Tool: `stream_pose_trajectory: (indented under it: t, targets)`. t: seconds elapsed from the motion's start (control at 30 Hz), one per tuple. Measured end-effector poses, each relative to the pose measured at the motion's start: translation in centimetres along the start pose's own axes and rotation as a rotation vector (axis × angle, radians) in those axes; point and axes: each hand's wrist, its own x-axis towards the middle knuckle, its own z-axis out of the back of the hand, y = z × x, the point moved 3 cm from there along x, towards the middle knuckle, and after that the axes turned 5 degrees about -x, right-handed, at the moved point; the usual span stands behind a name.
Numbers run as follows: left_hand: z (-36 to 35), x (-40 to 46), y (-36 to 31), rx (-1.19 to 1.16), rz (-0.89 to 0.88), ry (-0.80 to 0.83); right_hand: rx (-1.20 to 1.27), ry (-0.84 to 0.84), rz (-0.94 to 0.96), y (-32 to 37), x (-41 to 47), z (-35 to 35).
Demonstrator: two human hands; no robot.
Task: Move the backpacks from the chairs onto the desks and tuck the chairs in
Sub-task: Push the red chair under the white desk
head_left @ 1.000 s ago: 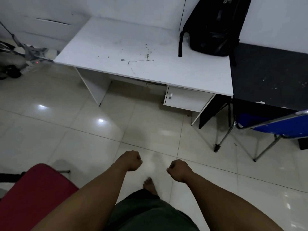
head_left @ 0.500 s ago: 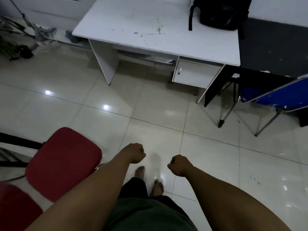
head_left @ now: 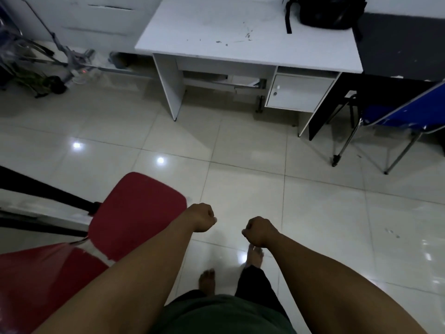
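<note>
We see a black backpack (head_left: 325, 12) slumped at the far right corner of the white worktop (head_left: 216, 27), one strap trailing over the surface. The red chair (head_left: 134, 213) stands near left, out on the tiled floor (head_left: 240, 145), well apart from the worktop; the blue chair (head_left: 407, 114) sits under the dark worktop (head_left: 404, 44) at right. Our left hand (head_left: 201, 217) and right hand (head_left: 258, 231) are both clenched, holding nothing. Compared with a moment ago, more of the red chair shows, closer to our left arm.
</note>
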Motion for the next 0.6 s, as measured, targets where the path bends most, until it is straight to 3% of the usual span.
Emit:
stream_pose_trajectory:
  t: [0.27, 0.6]
  targets:
    - [-2.1, -5.9, 7.0, -0.022, 0.029, -0.030, -0.001, -0.008, 0.031, 5.0, -4.4, -6.3]
    - [-7.7, -11.8, 10.5, -0.056, 0.064, -0.050, -0.084, 0.024, 0.031, 3.7, -10.1, -13.1]
